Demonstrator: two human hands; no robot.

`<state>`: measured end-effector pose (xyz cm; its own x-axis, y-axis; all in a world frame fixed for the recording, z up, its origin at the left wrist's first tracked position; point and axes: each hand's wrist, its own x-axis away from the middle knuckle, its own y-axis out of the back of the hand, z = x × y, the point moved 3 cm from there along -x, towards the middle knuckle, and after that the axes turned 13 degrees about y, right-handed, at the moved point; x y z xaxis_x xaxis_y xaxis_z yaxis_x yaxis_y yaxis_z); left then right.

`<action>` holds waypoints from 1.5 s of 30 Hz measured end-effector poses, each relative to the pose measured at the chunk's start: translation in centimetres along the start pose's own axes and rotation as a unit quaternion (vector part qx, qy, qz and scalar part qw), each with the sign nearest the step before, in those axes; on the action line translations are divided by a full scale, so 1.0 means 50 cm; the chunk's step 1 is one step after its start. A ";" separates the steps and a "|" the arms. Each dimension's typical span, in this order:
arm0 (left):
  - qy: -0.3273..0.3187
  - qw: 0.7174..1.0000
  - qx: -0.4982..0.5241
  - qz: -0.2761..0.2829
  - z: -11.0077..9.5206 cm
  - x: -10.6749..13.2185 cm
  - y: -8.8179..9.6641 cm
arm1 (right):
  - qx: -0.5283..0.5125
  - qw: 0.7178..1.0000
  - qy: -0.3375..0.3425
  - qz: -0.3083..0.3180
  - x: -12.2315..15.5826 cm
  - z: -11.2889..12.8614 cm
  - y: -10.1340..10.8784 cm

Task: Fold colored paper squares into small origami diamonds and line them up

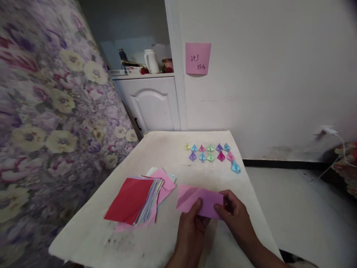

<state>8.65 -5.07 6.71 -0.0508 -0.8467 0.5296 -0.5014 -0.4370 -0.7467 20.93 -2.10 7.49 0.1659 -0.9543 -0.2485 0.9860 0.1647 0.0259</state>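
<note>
A pink sheet of paper [209, 203], which looks folded into a rectangle, is held above the front of the table. My left hand [192, 223] grips its lower edge, thumb on top and fingers underneath. At its right end, my right hand [232, 210] pinches the paper between thumb and fingers. To the left lies a stack of coloured paper [131, 199] with a red sheet uppermost and pink sheets sticking out below. Beyond my hands, several small folded paper pieces [210, 158] in blue, green, purple, pink and yellow sit in rows.
The table [164, 149] has a pale cloth cover. A floral curtain [64, 123] hangs at the left. Behind stands a white cabinet [154, 108] with a white jug [151, 61] on its shelf. A pink note [198, 58] with handwriting is on the wall.
</note>
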 end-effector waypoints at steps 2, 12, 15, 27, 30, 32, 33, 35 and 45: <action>-0.010 1.000 -0.009 -0.001 -0.004 0.003 0.000 | 0.065 0.996 0.058 -0.015 0.003 0.011 0.002; 0.004 1.000 -0.023 0.014 -0.013 0.010 0.001 | 0.226 0.918 0.319 0.063 0.032 0.034 -0.018; 0.002 0.999 -0.028 0.019 -0.013 0.013 0.001 | 0.231 0.912 0.335 0.058 0.033 0.032 -0.017; -0.042 0.998 -0.044 -0.009 -0.001 0.021 -0.001 | 0.116 0.978 0.167 0.042 0.026 0.030 -0.017; -0.046 0.997 -0.061 -0.029 0.000 0.023 -0.003 | 0.118 0.981 0.155 0.022 0.024 0.029 -0.013; -0.049 0.996 -0.065 -0.038 0.000 0.028 -0.008 | 0.123 0.981 0.150 0.003 0.023 0.029 -0.009; -0.052 0.996 -0.066 -0.039 0.000 0.030 -0.010 | 0.124 0.981 0.150 -0.003 0.022 0.029 -0.008; -0.055 0.995 -0.073 -0.034 0.002 0.034 -0.015 | 0.129 0.978 0.164 -0.007 0.022 0.031 -0.009; -0.075 0.989 -0.122 -0.021 0.006 0.032 -0.009 | 0.224 0.910 0.342 0.063 0.042 0.025 -0.026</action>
<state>9.05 -6.33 7.76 0.0939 -0.8732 0.4783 -0.6951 -0.4014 -0.5965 20.04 -4.64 8.15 0.3804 -0.5306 -0.7575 0.8928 -0.0031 0.4505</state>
